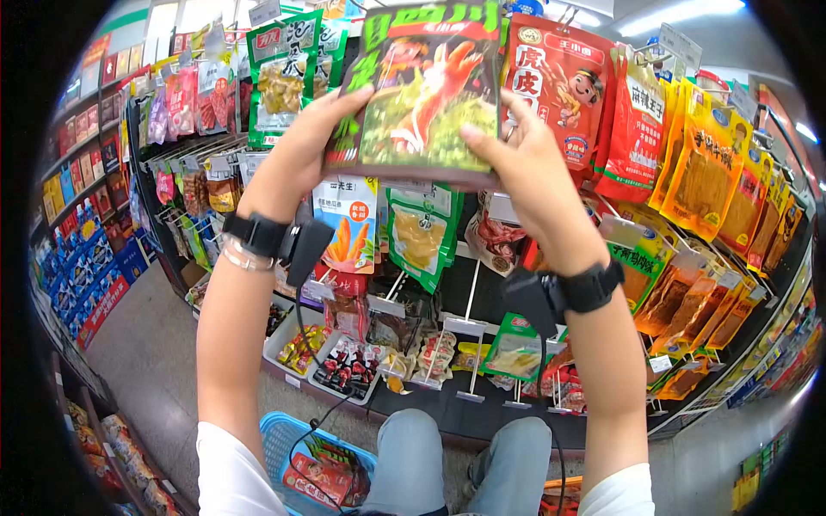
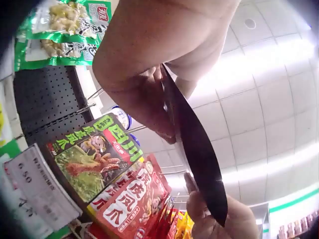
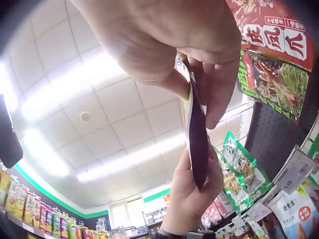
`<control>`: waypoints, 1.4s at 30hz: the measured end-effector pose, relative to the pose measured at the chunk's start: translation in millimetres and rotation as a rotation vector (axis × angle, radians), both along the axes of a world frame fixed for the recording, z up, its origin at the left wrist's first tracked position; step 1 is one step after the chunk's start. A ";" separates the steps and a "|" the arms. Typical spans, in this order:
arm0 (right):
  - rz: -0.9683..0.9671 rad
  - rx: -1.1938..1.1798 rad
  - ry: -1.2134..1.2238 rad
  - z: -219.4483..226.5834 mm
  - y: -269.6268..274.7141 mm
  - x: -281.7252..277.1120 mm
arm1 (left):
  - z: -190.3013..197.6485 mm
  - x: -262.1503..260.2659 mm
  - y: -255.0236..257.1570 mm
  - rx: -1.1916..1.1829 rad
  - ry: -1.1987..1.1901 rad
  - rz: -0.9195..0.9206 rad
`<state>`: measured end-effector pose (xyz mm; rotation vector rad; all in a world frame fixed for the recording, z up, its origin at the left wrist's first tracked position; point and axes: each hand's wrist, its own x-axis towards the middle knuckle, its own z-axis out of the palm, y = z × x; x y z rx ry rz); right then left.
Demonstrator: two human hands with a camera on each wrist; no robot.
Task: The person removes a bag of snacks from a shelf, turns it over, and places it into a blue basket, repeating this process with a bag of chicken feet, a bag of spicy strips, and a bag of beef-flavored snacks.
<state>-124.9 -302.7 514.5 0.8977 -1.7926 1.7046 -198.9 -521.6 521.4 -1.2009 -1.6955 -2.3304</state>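
A dark snack bag [image 1: 422, 95] with green lettering and a picture of red chicken feet is held up in front of the shelf, its printed face towards the head camera. My left hand [image 1: 314, 138] grips its left edge, while my right hand [image 1: 535, 155] pinches the right edge with the thumb across the front. From the left wrist view the bag [image 2: 199, 149] appears edge-on, its dark underside showing between both hands. The right wrist view also has it edge-on, with the right thumb and fingers [image 3: 224, 94] on opposite faces.
Green bags [image 1: 280, 82] hang to the left, red bags [image 1: 564, 86] and yellow bags [image 1: 701, 168] to the right. A similar dark bag [image 2: 97, 159] hangs on the rack. Below are trays of small packets [image 1: 348, 365]. A blue basket [image 1: 274, 430] holding a red bag stands beside the knees.
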 end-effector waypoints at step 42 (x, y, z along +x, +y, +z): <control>-0.079 -0.015 -0.797 -384.6 -27.5 62.8 | -397.0 114.2 2.9 -0.043 -0.562 0.458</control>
